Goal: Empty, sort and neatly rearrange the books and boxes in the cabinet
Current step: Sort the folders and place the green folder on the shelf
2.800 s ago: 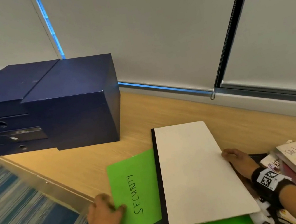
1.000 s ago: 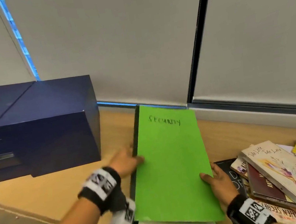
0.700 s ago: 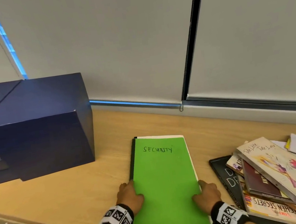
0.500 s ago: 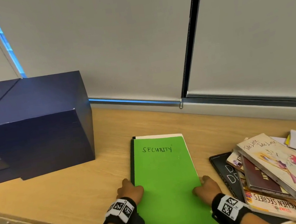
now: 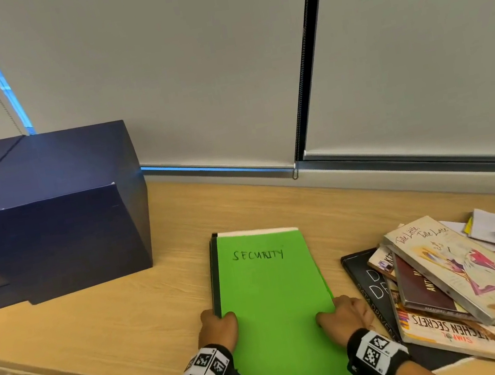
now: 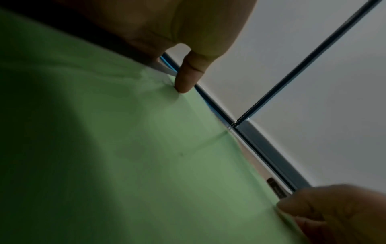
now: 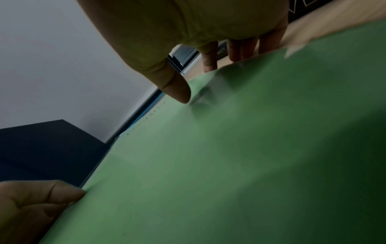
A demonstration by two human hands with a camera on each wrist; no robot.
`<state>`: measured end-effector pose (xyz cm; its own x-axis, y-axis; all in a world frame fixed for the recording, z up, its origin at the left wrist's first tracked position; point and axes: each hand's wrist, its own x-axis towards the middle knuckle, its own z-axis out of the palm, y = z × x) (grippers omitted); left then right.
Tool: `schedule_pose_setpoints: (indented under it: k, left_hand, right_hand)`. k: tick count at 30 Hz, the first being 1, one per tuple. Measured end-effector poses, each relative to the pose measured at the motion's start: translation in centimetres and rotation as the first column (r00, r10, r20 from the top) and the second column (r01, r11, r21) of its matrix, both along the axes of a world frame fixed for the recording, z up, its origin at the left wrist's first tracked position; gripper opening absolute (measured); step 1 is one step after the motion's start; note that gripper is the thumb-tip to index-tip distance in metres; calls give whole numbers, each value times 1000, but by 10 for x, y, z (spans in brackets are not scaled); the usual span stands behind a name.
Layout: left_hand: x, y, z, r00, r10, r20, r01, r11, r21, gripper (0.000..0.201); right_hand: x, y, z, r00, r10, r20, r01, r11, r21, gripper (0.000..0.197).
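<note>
Green folder (image 5: 273,300): lies flat on the wood top (image 5: 114,318), low in the middle of the head view. It says "SECURITY" near its far end. A black edge runs down its left side, and a strip of white paper peeks out at the far end.
Left hand (image 5: 218,329): holds the folder's left edge near the bottom of the head view. The thumb (image 6: 186,77) lies on the green cover. The other fingers curl down over the side.
Right hand (image 5: 344,314): holds the folder's right edge, across from the left hand. The thumb (image 7: 177,89) presses on the cover. The fingers (image 7: 208,57) bend over the edge and go behind it.
Blue boxes (image 5: 42,213): a dark stack at the left of the head view, well apart from the folder.
Book pile (image 5: 456,284): a messy heap at the lower right, near the right hand. The books lie flat and crooked on each other.
Blinds (image 5: 187,60): grey, filling the top of the head view behind the wood top.
</note>
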<state>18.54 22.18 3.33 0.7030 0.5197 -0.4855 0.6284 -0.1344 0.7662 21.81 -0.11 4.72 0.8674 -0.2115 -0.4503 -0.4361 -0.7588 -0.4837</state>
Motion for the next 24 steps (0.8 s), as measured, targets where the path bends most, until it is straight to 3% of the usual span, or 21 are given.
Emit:
schedule_pose_setpoints:
  k: [2, 8, 10, 12, 14, 15, 17, 19, 22, 24]
  left_hand:
    - [0, -3, -2, 1000, -14, -4, 14, 1000, -8, 55]
    - [-2, -15, 5, 1000, -15, 14, 15, 1000, -9, 53]
    - [-6, -15, 6, 998, 5, 69, -4, 1000, -19, 46]
    - [-10, -15, 7, 985, 33, 169, -27, 999, -36, 41]
    - [-14, -15, 16, 951, 67, 301, -41, 995, -91, 44]
    - [-15, -14, 23, 926, 74, 370, -32, 993, -117, 43]
    - [-12, -13, 41, 865, 84, 495, -9, 988, -152, 30]
    - [-7, -11, 66, 799, 99, 593, -8, 988, -154, 16]
    - [0, -7, 107, 703, 86, 706, 19, 990, -140, 18]
    - [0, -6, 122, 675, 64, 735, 44, 991, -127, 18]
  right_hand:
    - [0, -2, 2, 1000, 10, 18, -11, 1000, 27, 60]
    - [10, -17, 1, 997, -69, 39, 54, 951, 306, 44]
    - [7, -20, 0, 997, -78, 17, 67, 935, 349, 39]
    - [8, -21, -3, 994, -113, 2, 103, 907, 408, 50]
    - [13, -22, 0, 989, -145, -8, 130, 863, 489, 67]
    - [17, -21, 8, 984, -175, 17, 136, 823, 551, 66]
    - [22, -18, 38, 969, -227, 98, 109, 749, 653, 60]
    - [29, -16, 75, 947, -219, 237, -11, 711, 703, 51]
    - [36, -14, 112, 879, -235, 415, -172, 654, 736, 36]
    - [34, -13, 122, 854, -255, 454, -211, 627, 750, 37]
